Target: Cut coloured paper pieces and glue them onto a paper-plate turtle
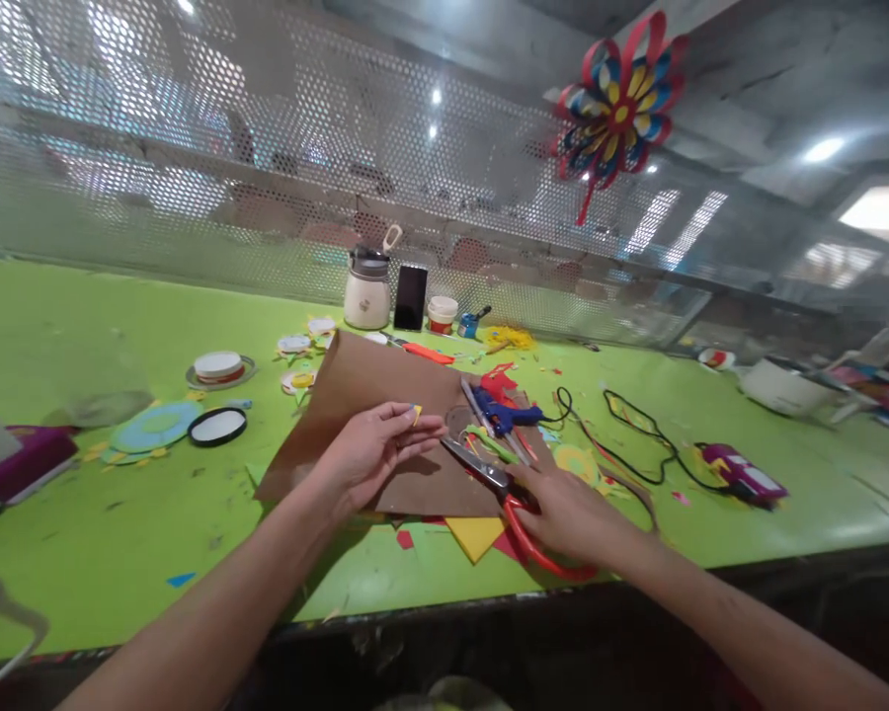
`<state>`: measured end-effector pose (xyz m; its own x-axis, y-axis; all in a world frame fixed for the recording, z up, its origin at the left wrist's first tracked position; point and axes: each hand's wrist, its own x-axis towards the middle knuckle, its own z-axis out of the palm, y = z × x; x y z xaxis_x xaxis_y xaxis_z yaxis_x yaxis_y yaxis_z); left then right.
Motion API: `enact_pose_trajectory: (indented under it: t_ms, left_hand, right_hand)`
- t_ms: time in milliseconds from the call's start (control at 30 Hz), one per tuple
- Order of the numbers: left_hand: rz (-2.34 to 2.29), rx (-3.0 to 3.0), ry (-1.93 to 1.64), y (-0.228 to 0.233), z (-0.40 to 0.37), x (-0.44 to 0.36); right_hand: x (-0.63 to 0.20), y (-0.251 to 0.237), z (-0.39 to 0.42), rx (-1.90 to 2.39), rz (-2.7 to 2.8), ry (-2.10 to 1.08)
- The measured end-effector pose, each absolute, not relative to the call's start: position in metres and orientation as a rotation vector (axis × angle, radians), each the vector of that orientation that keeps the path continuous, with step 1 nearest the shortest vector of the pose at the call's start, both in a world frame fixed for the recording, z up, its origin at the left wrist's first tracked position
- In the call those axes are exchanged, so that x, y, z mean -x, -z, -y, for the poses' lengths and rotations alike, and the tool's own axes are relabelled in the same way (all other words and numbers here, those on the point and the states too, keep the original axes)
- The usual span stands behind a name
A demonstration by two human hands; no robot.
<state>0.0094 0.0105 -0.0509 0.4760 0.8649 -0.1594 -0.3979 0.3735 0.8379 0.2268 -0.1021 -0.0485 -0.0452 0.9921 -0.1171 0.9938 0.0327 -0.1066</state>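
Pinched between the thumb and forefinger of my left hand [374,444] is a small yellow paper piece [416,415]. My right hand [570,509] grips red-handled scissors [493,477], their blades pointing left toward my left fingertips. Both hands are over a sheet of brown paper [377,375] with its left side curled up. Just past the scissors, a blue glue gun [505,413] rests on the brown sheet beside a green-handled tool [493,444]. A yellow paper corner [475,538] sticks out from under the sheet's near edge.
On the green table [133,543] stand a white jug [366,296], a phone [410,298] and a white tub [443,314] at the back. Left lie a black-rimmed disc [217,427] and a blue paper ring [152,427]. Black cord runs right to a purple box [745,476].
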Motion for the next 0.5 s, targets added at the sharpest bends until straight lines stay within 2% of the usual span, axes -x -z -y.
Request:
enact_pose_trajectory:
  t_ms: [167, 267, 400, 500]
  left_hand:
    - [-0.679, -0.774, -0.877, 0.05, -0.01, -0.009]
    - [-0.737, -0.701, -0.932, 0.051, -0.013, -0.009]
    - [-0.798, -0.624, -1.018, 0.053, -0.017, -0.008]
    - [-0.802, -0.587, -1.062, 0.053, -0.018, -0.008]
  right_hand:
    - [-0.235, 0.047, 0.101, -2.241, -2.273, 0.468]
    - [-0.24, 0.04, 0.104, -2.277, -2.351, 0.84]
    - [-0.237, 0.028, 0.115, -2.193, -2.386, 1.545]
    - [-0.23, 0.027, 0.124, -2.018, -2.503, 1.726]
